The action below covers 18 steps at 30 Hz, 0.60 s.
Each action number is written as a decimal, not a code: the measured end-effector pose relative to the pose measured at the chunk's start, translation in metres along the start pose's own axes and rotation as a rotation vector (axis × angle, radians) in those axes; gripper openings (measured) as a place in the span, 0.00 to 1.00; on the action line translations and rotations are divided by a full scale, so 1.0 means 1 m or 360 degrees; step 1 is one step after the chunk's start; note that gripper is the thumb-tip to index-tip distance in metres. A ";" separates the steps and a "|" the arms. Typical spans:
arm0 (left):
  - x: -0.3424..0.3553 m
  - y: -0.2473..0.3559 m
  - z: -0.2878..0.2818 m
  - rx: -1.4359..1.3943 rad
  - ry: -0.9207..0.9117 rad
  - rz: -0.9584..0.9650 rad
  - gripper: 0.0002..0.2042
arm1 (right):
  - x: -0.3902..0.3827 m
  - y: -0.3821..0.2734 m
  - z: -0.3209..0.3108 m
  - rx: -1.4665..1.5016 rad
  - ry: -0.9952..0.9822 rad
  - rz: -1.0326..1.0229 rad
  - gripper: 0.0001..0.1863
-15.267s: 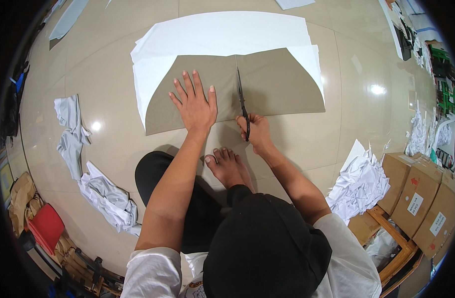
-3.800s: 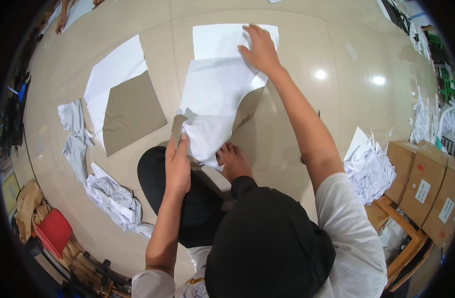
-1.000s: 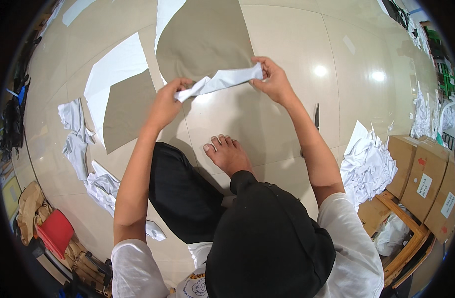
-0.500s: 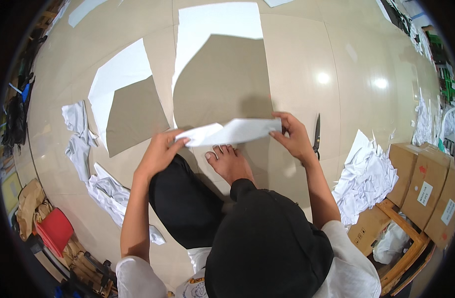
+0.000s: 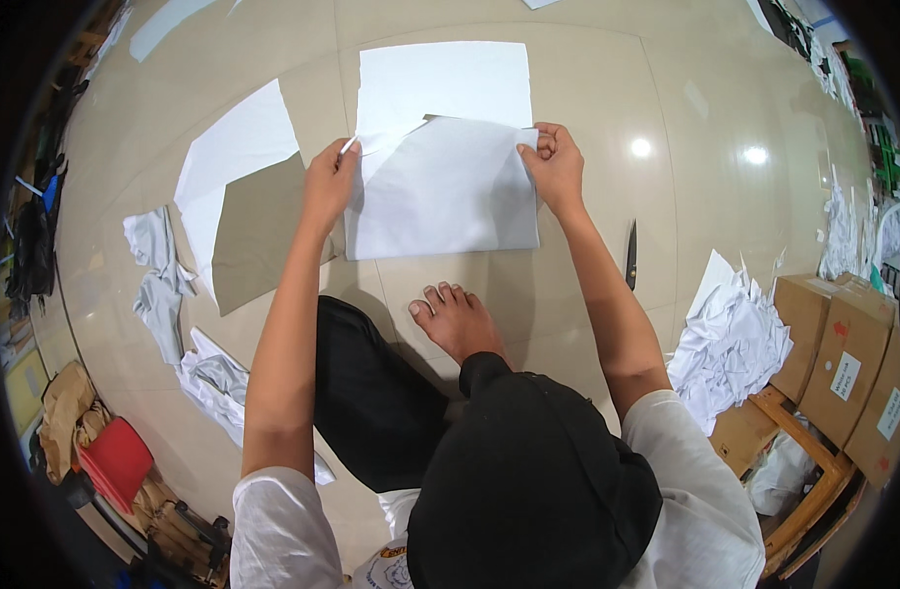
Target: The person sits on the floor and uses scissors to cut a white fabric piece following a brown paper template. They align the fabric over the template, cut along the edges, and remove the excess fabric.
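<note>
In front of my foot, a thin white sheet (image 5: 450, 196), apparently cloth, is stretched between my hands. My left hand (image 5: 329, 187) pinches its far left corner, where a narrow edge is rolled up. The far right corner is held between the thumb and fingers of my right hand (image 5: 556, 175). Beneath and beyond it lies more white material (image 5: 445, 79); whether both are one folded piece I cannot tell. Only a sliver of a taupe panel (image 5: 432, 117) shows at the held sheet's far edge; the rest is covered.
To the left, another taupe panel (image 5: 258, 236) overlaps a white piece (image 5: 236, 137). Crumpled white cloth (image 5: 155, 280) trails down that side. Scissors (image 5: 632, 257) lie right of my right forearm, beyond a heap of white scraps (image 5: 735, 339) and cardboard boxes (image 5: 843, 363). My bare foot (image 5: 460, 324) is on the tiles.
Both hands have moved away from me, carrying the white sheet from above my toes out over the taupe panel, now nearly hidden. The white material's far edge has shifted nearer.
</note>
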<state>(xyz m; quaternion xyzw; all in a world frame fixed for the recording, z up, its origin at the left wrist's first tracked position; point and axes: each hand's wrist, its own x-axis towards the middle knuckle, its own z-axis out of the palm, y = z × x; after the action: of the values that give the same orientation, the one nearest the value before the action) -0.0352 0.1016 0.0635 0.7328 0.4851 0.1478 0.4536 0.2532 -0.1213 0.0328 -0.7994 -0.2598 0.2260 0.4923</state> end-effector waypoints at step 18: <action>0.023 -0.018 0.019 0.0145 0.0184 0.0092 0.19 | 0.003 0.003 0.010 -0.0124 0.0312 0.0191 0.23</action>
<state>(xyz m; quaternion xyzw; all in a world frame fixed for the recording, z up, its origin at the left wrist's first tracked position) -0.0222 0.1131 0.0332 0.7567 0.4953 0.1807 0.3865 0.2500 -0.1138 0.0253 -0.8503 -0.1707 0.1655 0.4694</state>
